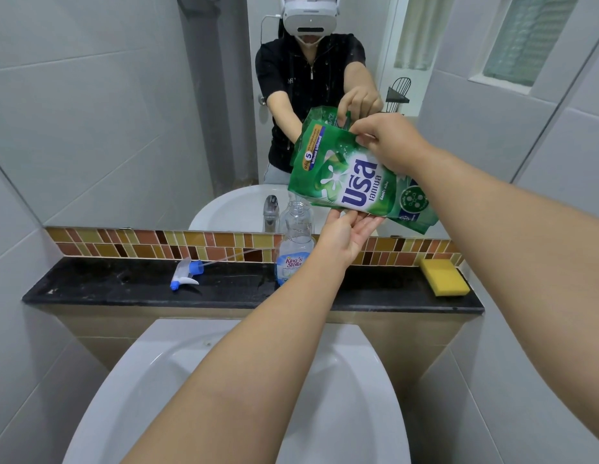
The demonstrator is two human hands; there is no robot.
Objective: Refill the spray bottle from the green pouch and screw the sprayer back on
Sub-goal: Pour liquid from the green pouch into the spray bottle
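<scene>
A green pouch (351, 177) hangs tilted in the air, its lower left corner just above the open neck of the clear spray bottle (294, 242). My right hand (386, 142) pinches the pouch's upper edge. My left hand (346, 234) supports the pouch from below, palm up with straight fingers. The bottle stands upright on the black ledge (124, 283) with no cap and a little liquid at the bottom. The blue and white sprayer head (186, 274) lies on the ledge to the bottle's left, its tube pointing right.
A yellow sponge (444, 276) lies at the ledge's right end. A white basin (291, 380) sits below the ledge, under my arms. A mirror (124, 112) above the mosaic tile strip reflects the person and the pouch.
</scene>
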